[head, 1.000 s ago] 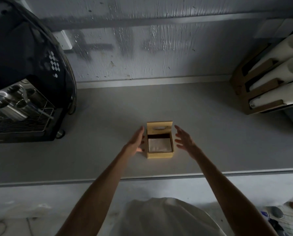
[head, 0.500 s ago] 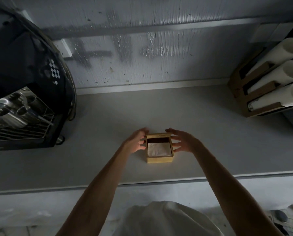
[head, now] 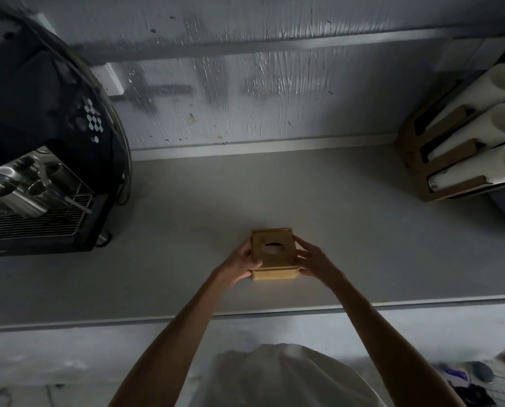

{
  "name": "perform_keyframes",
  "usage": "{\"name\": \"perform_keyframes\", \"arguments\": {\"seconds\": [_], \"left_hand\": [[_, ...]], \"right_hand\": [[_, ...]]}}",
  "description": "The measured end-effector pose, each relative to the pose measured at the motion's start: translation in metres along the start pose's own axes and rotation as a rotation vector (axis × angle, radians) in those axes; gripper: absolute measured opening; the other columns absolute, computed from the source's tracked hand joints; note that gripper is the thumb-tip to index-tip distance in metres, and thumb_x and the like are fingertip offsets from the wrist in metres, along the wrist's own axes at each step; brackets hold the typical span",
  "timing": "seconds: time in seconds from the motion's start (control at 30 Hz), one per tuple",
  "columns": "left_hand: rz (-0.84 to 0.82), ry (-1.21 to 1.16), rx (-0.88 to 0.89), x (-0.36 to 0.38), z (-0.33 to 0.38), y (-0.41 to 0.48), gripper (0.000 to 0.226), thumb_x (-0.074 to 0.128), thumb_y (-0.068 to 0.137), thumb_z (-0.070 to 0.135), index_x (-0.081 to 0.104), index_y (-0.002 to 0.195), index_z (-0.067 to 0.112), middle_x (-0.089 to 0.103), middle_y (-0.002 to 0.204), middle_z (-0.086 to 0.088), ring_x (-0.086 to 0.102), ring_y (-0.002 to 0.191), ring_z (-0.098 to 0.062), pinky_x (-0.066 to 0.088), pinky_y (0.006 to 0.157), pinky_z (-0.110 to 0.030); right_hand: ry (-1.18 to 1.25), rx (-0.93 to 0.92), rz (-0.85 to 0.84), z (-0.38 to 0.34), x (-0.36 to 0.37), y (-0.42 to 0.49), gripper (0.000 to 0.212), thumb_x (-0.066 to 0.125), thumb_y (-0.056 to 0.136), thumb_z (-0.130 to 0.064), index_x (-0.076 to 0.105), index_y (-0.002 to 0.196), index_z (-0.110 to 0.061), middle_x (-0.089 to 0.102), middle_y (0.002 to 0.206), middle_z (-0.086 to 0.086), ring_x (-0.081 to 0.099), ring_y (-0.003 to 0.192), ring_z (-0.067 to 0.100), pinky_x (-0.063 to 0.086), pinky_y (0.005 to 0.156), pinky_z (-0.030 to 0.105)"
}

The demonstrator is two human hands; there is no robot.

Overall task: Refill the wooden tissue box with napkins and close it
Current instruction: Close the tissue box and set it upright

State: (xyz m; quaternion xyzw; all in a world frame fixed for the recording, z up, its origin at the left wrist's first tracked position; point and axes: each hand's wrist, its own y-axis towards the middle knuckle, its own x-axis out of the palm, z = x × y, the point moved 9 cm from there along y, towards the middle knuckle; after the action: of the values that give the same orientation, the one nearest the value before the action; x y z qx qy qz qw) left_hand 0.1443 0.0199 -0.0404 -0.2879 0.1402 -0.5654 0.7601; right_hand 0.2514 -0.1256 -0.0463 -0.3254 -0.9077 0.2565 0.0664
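Lid point(head: 274, 247) now down over wooden tissue box point(head: 274, 273), on grey counter point(head: 348, 218).

Napkins point(head: 272, 248) mostly hidden under lid point(head: 274, 258)

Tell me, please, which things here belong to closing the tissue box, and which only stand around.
Part of the job:
wooden tissue box
its lid with an oval hole
left hand and right hand, holding the lid's sides

Only standing around:
coffee machine
white rolls in a holder
counter

Matt wood box point(head: 274, 254), chrome machine point(head: 37, 183)
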Motion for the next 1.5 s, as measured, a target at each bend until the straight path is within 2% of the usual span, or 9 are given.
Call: {"name": "perform_keyframes", "arguments": {"seconds": [0.07,0.17,0.23,0.37,0.5,0.73,0.87,1.07,1.5], "left_hand": [[0.065,0.034,0.070,-0.006,-0.003,0.004,0.060,0.055,0.082,-0.016,0.048,0.127,0.024,0.061,0.114,0.000,0.062,0.101,-0.014,0.054,0.066,-0.022],[0.219,0.139,0.097,-0.020,-0.014,0.013,0.061,0.064,0.078,-0.012,0.049,0.133,0.011,0.058,0.124,-0.004,0.059,0.111,-0.020,0.054,0.071,-0.032],[0.274,0.129,0.070,-0.028,-0.027,0.020,0.052,0.065,0.079,-0.010,0.053,0.127,0.006,0.061,0.125,-0.011,0.061,0.102,-0.016,0.052,0.078,-0.034],[0.239,0.022,0.014,-0.016,-0.040,0.017,0.036,0.052,0.088,-0.008,0.054,0.123,0.004,0.063,0.091,0.000,0.060,0.070,0.000,0.045,0.076,-0.026],[0.262,0.061,0.046,-0.002,-0.036,0.007,0.030,0.052,0.090,0.004,0.061,0.109,0.026,0.063,0.086,0.009,0.055,0.076,-0.004,0.044,0.080,-0.030],[0.162,0.229,0.186,0.048,-0.018,0.023,0.043,0.069,0.077,-0.003,0.059,0.118,0.008,0.065,0.100,-0.001,0.059,0.088,-0.009,0.048,0.070,-0.016],[0.081,0.235,0.172,0.082,-0.029,0.037,0.072,0.077,0.053,0.010,0.054,0.121,0.012,0.067,0.107,-0.004,0.063,0.097,-0.016,0.052,0.086,-0.034],[0.214,0.527,0.139,0.084,-0.071,0.071,0.070,0.071,0.058,0.029,0.051,0.126,0.026,0.068,0.115,0.001,0.065,0.102,-0.015,0.055,0.087,-0.041],[0.262,0.700,0.269,0.112,0.057,0.148,0.055,0.071,0.072,0.019,0.056,0.125,0.017,0.070,0.114,-0.004,0.064,0.105,-0.020,0.052,0.090,-0.037]], "right_hand": [[-0.039,-0.057,0.074,0.006,-0.001,0.005,0.070,0.057,0.086,0.011,0.033,0.145,-0.018,0.059,0.111,0.013,0.058,0.073,0.014,0.048,0.058,0.021],[-0.213,-0.102,0.242,0.012,-0.009,0.008,0.072,0.067,0.079,0.001,0.044,0.138,-0.031,0.066,0.118,0.007,0.066,0.096,0.022,0.058,0.078,0.042],[-0.259,-0.118,0.305,0.015,-0.012,0.005,0.065,0.070,0.079,-0.001,0.049,0.137,-0.020,0.069,0.113,0.008,0.066,0.095,0.019,0.057,0.071,0.024],[-0.226,-0.085,0.327,0.017,0.001,-0.008,0.024,0.060,0.087,-0.016,0.064,0.104,-0.033,0.067,0.079,-0.007,0.059,0.071,0.009,0.043,0.058,0.015],[-0.234,-0.142,0.287,0.013,0.010,-0.022,0.016,0.059,0.090,-0.011,0.067,0.101,-0.019,0.061,0.073,0.000,0.049,0.064,0.005,0.036,0.052,0.010],[-0.223,-0.151,0.381,0.016,-0.043,-0.048,0.020,0.062,0.086,-0.007,0.064,0.090,-0.027,0.055,0.065,-0.009,0.044,0.068,0.006,0.033,0.051,0.011],[-0.307,-0.108,0.389,0.031,-0.071,-0.068,0.046,0.076,0.074,-0.008,0.062,0.113,-0.028,0.068,0.080,-0.012,0.059,0.070,-0.014,0.043,0.062,0.006],[-0.374,-0.153,0.535,0.057,-0.088,-0.082,0.057,0.072,0.076,-0.010,0.057,0.126,-0.033,0.074,0.089,-0.007,0.071,0.086,0.008,0.059,0.069,0.032],[-0.444,-0.167,0.625,-0.017,-0.176,-0.003,0.052,0.075,0.075,-0.016,0.062,0.124,-0.029,0.075,0.088,0.004,0.070,0.090,0.022,0.039,0.062,0.023]]}}
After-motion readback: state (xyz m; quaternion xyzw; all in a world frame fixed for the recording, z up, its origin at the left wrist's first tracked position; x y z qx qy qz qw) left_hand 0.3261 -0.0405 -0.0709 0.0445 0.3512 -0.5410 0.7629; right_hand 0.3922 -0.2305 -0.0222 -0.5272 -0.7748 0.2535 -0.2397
